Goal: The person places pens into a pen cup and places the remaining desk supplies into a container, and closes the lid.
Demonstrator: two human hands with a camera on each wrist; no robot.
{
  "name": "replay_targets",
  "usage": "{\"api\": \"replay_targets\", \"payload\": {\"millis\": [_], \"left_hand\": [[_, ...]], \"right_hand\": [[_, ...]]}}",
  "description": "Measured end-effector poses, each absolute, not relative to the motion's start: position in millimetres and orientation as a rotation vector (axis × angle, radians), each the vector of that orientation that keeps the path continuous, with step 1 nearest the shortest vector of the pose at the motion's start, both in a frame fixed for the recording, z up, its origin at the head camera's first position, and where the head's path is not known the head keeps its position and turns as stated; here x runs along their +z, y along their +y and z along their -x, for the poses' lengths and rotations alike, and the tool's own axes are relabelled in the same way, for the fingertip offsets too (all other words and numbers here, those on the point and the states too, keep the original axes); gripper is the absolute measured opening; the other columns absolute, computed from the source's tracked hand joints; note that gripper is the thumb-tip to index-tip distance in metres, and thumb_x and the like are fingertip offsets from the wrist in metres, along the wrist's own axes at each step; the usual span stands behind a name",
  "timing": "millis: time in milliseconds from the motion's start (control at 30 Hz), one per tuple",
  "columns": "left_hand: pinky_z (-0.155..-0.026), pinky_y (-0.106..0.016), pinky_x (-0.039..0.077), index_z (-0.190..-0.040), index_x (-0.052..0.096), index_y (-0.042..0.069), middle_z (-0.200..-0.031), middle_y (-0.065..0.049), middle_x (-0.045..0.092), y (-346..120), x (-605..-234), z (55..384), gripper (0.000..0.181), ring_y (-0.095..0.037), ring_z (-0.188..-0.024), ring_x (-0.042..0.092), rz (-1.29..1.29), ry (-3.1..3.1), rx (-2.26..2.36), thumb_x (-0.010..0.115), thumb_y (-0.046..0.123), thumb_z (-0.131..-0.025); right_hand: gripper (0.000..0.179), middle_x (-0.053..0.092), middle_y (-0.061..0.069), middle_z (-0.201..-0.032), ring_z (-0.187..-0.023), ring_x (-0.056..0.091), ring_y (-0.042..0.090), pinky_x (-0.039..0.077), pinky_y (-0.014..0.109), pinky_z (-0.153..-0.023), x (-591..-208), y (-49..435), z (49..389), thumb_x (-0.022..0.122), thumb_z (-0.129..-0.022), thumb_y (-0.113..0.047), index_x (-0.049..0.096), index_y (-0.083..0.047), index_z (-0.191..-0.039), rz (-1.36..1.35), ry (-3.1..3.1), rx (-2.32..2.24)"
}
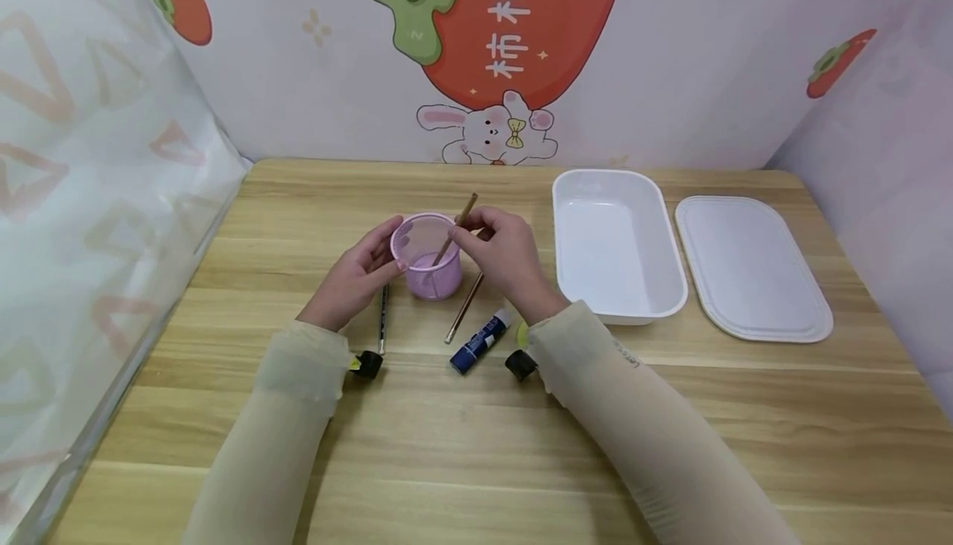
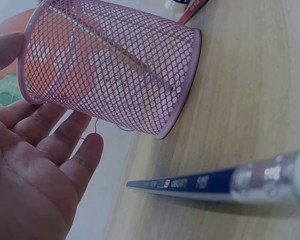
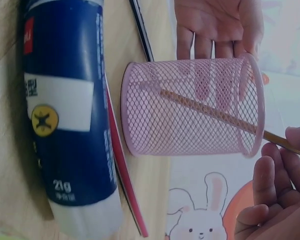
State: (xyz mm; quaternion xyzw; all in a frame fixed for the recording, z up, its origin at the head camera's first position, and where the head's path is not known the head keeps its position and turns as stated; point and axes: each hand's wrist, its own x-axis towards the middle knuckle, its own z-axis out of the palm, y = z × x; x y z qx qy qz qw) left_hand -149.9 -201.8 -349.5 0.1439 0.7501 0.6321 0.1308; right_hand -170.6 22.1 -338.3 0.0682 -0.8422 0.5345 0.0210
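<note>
A pink wire-mesh pen holder (image 1: 434, 282) stands upright on the table. My left hand (image 1: 356, 276) holds it from the left, thumb at the rim and fingers against the outer wall. Between thumb and fingers, my right hand (image 1: 510, 251) pinches a brownish pencil (image 1: 466, 210) near its upper end. The pencil leans inside the holder, its lower part showing through the mesh in the right wrist view. A dark blue pencil (image 2: 200, 182) lies on the table left of the holder, and a red pencil (image 3: 121, 160) lies to its right.
A blue glue stick (image 1: 481, 341) with a white end lies in front of the right hand. To the right stand a white plastic tub (image 1: 606, 251) and, beside it, a flat white lid (image 1: 752, 268). A printed cloth (image 1: 298, 74) hangs behind the wooden table (image 1: 447, 454).
</note>
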Motion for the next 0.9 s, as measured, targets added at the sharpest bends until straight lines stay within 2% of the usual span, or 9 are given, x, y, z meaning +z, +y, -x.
{"api": "replay_targets", "payload": {"millis": [267, 400, 667, 900], "left_hand": [[-0.101, -0.018, 0.035, -0.147, 0.022, 0.007, -0.150, -0.010, 0.028, -203, -354, 153, 0.063, -0.025, -0.135, 0.030, -0.421, 2.174, 1.852, 0.054, 0.005, -0.093], [-0.102, -0.018, 0.035, -0.148, 0.023, 0.011, -0.150, -0.006, 0.029, -207, -363, 158, 0.064, -0.022, -0.135, 0.031, -0.417, 2.164, 1.864, 0.055, 0.008, -0.093], [-0.102, -0.019, 0.035, -0.147, 0.027, 0.019, -0.149, 0.001, 0.030, -210, -374, 163, 0.062, -0.017, -0.134, 0.033, -0.426, 2.174, 1.862, 0.057, 0.011, -0.093], [-0.101, -0.018, 0.035, -0.148, 0.022, 0.013, -0.151, -0.002, 0.027, -208, -363, 159, 0.064, -0.021, -0.135, 0.031, -0.421, 2.174, 1.820, 0.055, 0.010, -0.094]], "right_hand": [[0.019, 0.064, -0.007, -0.087, -0.075, 0.053, 0.013, 0.047, 0.027, -0.060, -342, 30, 167, 0.070, -0.083, -0.034, 0.069, -0.018, -0.094, -0.162, -2.631, 1.690], [0.025, 0.065, -0.006, -0.091, -0.078, 0.054, 0.014, 0.048, 0.026, -0.063, -344, 33, 163, 0.070, -0.083, -0.033, 0.069, -0.016, -0.100, -0.159, -2.650, 1.713], [0.020, 0.065, -0.007, -0.090, -0.081, 0.057, 0.013, 0.051, 0.027, -0.066, -345, 34, 147, 0.071, -0.083, -0.032, 0.069, -0.019, -0.097, -0.206, -2.682, 1.793], [0.016, 0.066, -0.007, -0.088, -0.079, 0.059, 0.012, 0.053, 0.026, -0.065, -344, 27, 134, 0.072, -0.082, -0.029, 0.070, -0.019, -0.095, -0.242, -2.711, 1.804]]}}
